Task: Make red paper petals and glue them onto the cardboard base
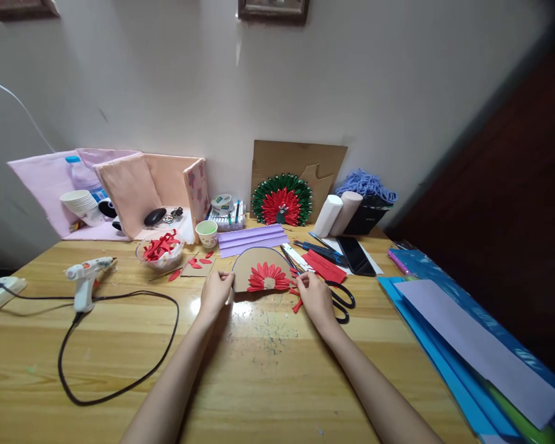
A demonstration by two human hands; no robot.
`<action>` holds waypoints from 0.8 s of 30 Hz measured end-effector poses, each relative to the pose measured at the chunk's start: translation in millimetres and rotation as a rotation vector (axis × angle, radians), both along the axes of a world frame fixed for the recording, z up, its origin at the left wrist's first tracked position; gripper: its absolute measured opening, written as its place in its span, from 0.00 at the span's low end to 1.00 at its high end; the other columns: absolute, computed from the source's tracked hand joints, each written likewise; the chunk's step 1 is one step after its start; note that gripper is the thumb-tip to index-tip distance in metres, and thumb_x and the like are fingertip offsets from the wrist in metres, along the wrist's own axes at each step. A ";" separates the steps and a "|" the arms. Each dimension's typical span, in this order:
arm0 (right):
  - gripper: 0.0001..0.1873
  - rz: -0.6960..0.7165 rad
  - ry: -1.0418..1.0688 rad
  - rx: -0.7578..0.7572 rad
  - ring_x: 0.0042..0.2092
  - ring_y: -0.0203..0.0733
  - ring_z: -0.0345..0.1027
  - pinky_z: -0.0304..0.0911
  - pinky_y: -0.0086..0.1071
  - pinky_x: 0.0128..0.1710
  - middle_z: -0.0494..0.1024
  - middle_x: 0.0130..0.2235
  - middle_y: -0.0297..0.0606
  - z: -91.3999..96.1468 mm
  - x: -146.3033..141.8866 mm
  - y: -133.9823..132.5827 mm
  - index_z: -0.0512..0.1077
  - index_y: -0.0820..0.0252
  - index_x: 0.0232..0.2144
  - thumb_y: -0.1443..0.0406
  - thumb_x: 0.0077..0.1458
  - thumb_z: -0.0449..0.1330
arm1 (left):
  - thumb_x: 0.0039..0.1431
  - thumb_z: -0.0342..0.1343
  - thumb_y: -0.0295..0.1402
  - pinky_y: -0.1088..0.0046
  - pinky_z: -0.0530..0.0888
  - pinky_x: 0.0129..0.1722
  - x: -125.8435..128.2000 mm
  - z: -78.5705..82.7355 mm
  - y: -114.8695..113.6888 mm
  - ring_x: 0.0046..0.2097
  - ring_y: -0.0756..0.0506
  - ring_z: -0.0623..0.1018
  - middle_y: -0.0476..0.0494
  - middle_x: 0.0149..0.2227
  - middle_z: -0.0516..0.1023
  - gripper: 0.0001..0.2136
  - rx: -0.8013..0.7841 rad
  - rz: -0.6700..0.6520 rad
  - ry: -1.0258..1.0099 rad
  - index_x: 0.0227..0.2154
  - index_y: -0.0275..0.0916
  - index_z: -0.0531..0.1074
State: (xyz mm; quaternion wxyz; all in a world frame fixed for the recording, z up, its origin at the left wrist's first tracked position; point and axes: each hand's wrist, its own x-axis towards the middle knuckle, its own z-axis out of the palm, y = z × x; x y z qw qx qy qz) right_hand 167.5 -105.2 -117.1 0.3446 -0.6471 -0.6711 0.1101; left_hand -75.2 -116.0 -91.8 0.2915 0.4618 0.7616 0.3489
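Note:
A half-round piece of cardboard (243, 269) with a dark edge line is in front of me, its straight side towards me. Red petals (267, 275) fan out on it around a pale centre. My left hand (216, 293) pinches the cardboard's left corner between thumb and fingers. At the right corner, my right hand (315, 300) has its fingertips closed on the edge. Black-handled scissors (343, 302) lie beside the right hand, partly hidden by it. Scraps of red material (297, 305) lie by the right fingertips.
To the left, a glue gun (84, 280) stands with its black cord looping over the table. A bowl of red pieces (161, 250), a paper cup (206, 234) and purple folded paper (252, 239) are behind. Further right are a phone (356, 256) and coloured sheets (472, 333).

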 end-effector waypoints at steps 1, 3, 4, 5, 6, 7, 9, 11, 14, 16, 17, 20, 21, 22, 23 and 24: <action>0.08 0.000 0.030 -0.006 0.30 0.46 0.74 0.62 0.33 0.28 0.79 0.27 0.41 0.0 0.1 0.9 0.68 0.57 0.26 0.65 0.55 0.53 | 0.53 0.53 0.38 0.69 0.70 0.32 0.8 -1.9 2.2 0.34 0.41 0.77 0.39 0.31 0.78 0.10 0.026 -0.004 -0.055 0.28 0.36 0.72; 0.08 0.013 0.084 -0.018 0.31 0.45 0.75 0.65 0.34 0.30 0.79 0.28 0.41 -0.3 0.6 2.3 0.68 0.57 0.26 0.65 0.55 0.52 | 0.54 0.51 0.38 0.70 0.71 0.28 1.3 -3.8 6.2 0.28 0.44 0.77 0.41 0.28 0.77 0.11 0.081 -0.027 -0.173 0.30 0.34 0.72; 0.08 0.028 0.107 -0.024 0.31 0.45 0.75 0.65 0.33 0.30 0.79 0.28 0.40 -0.4 1.3 2.8 0.68 0.58 0.26 0.64 0.55 0.52 | 0.54 0.51 0.38 0.71 0.71 0.26 0.5 -3.4 7.7 0.26 0.45 0.76 0.42 0.27 0.77 0.12 0.116 -0.037 -0.227 0.31 0.33 0.72; 0.08 0.048 0.126 -0.028 0.32 0.45 0.75 0.66 0.33 0.31 0.79 0.28 0.40 -0.2 2.3 3.2 0.68 0.58 0.27 0.63 0.55 0.52 | 0.54 0.51 0.38 0.71 0.71 0.26 -1.1 -1.9 8.7 0.26 0.45 0.76 0.42 0.27 0.77 0.12 0.162 -0.042 -0.273 0.32 0.33 0.72; 0.09 0.072 0.140 -0.030 0.32 0.44 0.75 0.66 0.33 0.31 0.79 0.29 0.40 0.4 3.8 3.6 0.69 0.58 0.27 0.63 0.56 0.52 | 0.54 0.51 0.38 0.71 0.72 0.26 -3.7 0.8 9.0 0.27 0.45 0.76 0.42 0.28 0.77 0.13 0.220 -0.039 -0.309 0.33 0.32 0.72; 0.09 0.099 0.150 -0.029 0.33 0.44 0.75 0.67 0.33 0.32 0.79 0.30 0.39 1.2 5.6 3.9 0.69 0.58 0.28 0.62 0.56 0.52 | 0.54 0.51 0.39 0.72 0.72 0.28 -7.0 4.4 8.8 0.30 0.45 0.76 0.42 0.30 0.77 0.14 0.288 -0.026 -0.334 0.34 0.32 0.72; 0.10 0.152 0.155 -0.016 0.34 0.43 0.74 0.67 0.33 0.34 0.79 0.32 0.39 3.7 9.2 5.2 0.69 0.58 0.30 0.61 0.57 0.52 | 0.54 0.51 0.41 0.72 0.72 0.33 -14.5 13.6 6.7 0.34 0.45 0.76 0.41 0.34 0.77 0.16 0.446 0.030 -0.358 0.37 0.33 0.71; 0.10 0.197 0.138 0.007 0.35 0.44 0.73 0.66 0.35 0.37 0.78 0.33 0.40 6.8 11.2 8.0 0.69 0.58 0.30 0.60 0.57 0.51 | 0.55 0.51 0.43 0.72 0.71 0.37 -20.9 23.5 3.7 0.36 0.46 0.75 0.43 0.35 0.76 0.16 0.595 0.103 -0.364 0.38 0.35 0.70; 0.10 0.268 0.093 0.034 0.39 0.48 0.72 0.64 0.40 0.41 0.77 0.34 0.42 12.2 10.0 14.4 0.71 0.59 0.31 0.62 0.56 0.51 | 0.53 0.53 0.44 0.72 0.70 0.42 -26.3 36.7 2.0 0.39 0.46 0.75 0.44 0.35 0.75 0.15 0.751 0.163 -0.398 0.36 0.37 0.68; 0.09 0.325 0.071 0.044 0.41 0.48 0.71 0.64 0.41 0.43 0.77 0.38 0.43 16.9 9.7 16.8 0.72 0.59 0.35 0.66 0.55 0.51 | 0.52 0.55 0.44 0.71 0.70 0.43 -28.6 45.0 3.8 0.39 0.46 0.75 0.44 0.35 0.76 0.16 0.792 0.154 -0.452 0.36 0.37 0.67; 0.11 0.365 0.062 0.035 0.42 0.47 0.71 0.64 0.40 0.44 0.76 0.40 0.43 19.5 11.0 16.3 0.71 0.59 0.37 0.67 0.54 0.52 | 0.51 0.55 0.45 0.70 0.71 0.43 -29.8 49.4 5.4 0.38 0.46 0.76 0.43 0.35 0.76 0.16 0.791 0.139 -0.485 0.36 0.37 0.67; 0.15 0.564 0.036 -0.099 0.36 0.41 0.71 0.66 0.36 0.40 0.72 0.46 0.43 26.2 22.1 7.7 0.69 0.57 0.44 0.66 0.52 0.55 | 0.47 0.58 0.45 0.67 0.74 0.38 -34.0 64.4 9.8 0.33 0.45 0.77 0.43 0.31 0.77 0.18 0.730 0.063 -0.588 0.34 0.35 0.67; 0.17 0.642 0.036 -0.171 0.35 0.39 0.71 0.67 0.34 0.38 0.70 0.48 0.43 27.3 27.0 3.4 0.69 0.56 0.46 0.66 0.51 0.57 | 0.46 0.59 0.45 0.66 0.74 0.36 -35.0 69.8 10.9 0.32 0.45 0.77 0.43 0.30 0.77 0.19 0.703 0.034 -0.619 0.33 0.34 0.68; 0.21 0.705 0.040 -0.241 0.34 0.38 0.70 0.67 0.33 0.37 0.68 0.50 0.43 27.5 31.5 -0.9 0.67 0.55 0.48 0.67 0.49 0.59 | 0.45 0.59 0.45 0.66 0.75 0.35 -35.5 75.1 11.7 0.31 0.45 0.77 0.42 0.29 0.77 0.19 0.680 0.007 -0.647 0.33 0.34 0.68; 0.24 0.741 0.036 -0.276 0.35 0.38 0.71 0.67 0.33 0.38 0.67 0.52 0.43 26.8 34.9 -4.6 0.66 0.54 0.50 0.68 0.48 0.59 | 0.44 0.60 0.44 0.66 0.75 0.34 -35.3 80.2 12.4 0.31 0.45 0.78 0.42 0.30 0.78 0.19 0.661 -0.015 -0.671 0.34 0.33 0.69; 0.25 0.760 0.023 -0.278 0.38 0.39 0.70 0.66 0.33 0.40 0.67 0.51 0.43 25.3 36.8 -7.2 0.66 0.54 0.50 0.70 0.47 0.59 | 0.44 0.61 0.44 0.66 0.75 0.34 -34.5 84.9 12.9 0.31 0.45 0.78 0.42 0.30 0.78 0.19 0.648 -0.032 -0.692 0.34 0.33 0.69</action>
